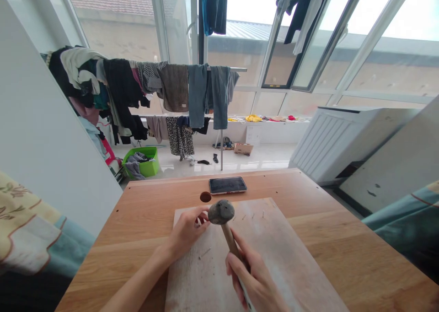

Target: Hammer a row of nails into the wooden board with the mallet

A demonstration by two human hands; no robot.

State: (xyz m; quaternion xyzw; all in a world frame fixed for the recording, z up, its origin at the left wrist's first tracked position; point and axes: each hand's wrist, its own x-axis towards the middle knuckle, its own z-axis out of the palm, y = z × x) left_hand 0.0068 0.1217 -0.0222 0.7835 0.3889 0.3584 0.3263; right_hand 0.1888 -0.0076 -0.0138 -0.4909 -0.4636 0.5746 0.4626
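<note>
Gripping the wooden handle, the right hand (pixel 255 277) holds the hammer (pixel 221 212) head-up just beside the left hand (pixel 187 232), whose fingertips (pixel 201 217) pinch together, their catch hidden. Both hover over the wooden board (pixel 291 266) near its far edge; its right half lies bare. A phone (pixel 227 185) rests beyond, on the table (pixel 343 239).

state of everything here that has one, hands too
hammer: raised over the board
right hand: shut on hammer handle
left hand: curled on the board, grip hidden
board: flat on the table
row of nails: standing in the board
loose nail: lying flat
phone: face up, screen dark
window: swung open
</note>
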